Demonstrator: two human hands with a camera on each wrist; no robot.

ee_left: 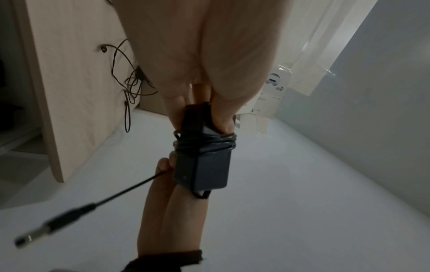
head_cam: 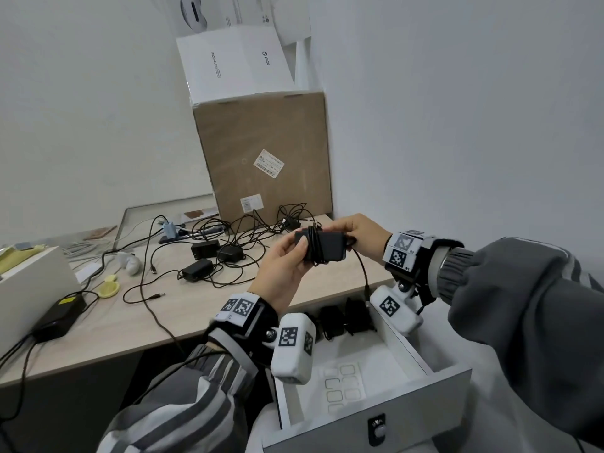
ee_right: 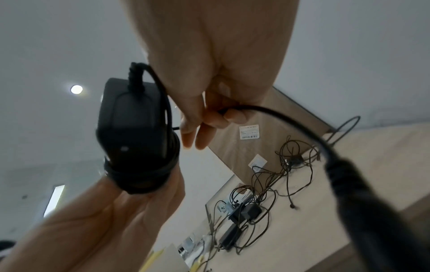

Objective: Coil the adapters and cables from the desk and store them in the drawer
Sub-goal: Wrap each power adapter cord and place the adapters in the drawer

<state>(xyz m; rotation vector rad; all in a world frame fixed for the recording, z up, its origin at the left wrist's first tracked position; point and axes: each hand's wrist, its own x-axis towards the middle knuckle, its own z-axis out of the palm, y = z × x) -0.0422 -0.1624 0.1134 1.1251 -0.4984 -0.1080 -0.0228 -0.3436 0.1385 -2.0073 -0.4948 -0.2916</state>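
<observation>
I hold a black power adapter point(head_cam: 323, 247) point(ee_left: 203, 165) point(ee_right: 135, 128) in the air above the open white drawer point(head_cam: 405, 351). Several turns of its cable are wound round its middle. My left hand point(head_cam: 284, 263) grips one end of the adapter. My right hand point(head_cam: 356, 230) pinches the loose cable point(ee_right: 267, 112) beside the other end; the barrel plug point(ee_left: 53, 222) hangs below. Several coiled black adapters point(head_cam: 343, 317) lie at the back of the drawer. More adapters point(head_cam: 206, 250) and tangled cables point(head_cam: 255, 230) lie on the wooden desk point(head_cam: 137, 322).
A brown cardboard box point(head_cam: 264, 158) with a white box point(head_cam: 232, 67) on top stands at the desk's back, by the right wall. A larger black power brick point(head_cam: 58, 315) lies at the front left beside a white case point(head_cam: 29, 282). A sticker sheet point(head_cam: 343, 384) lies in the drawer.
</observation>
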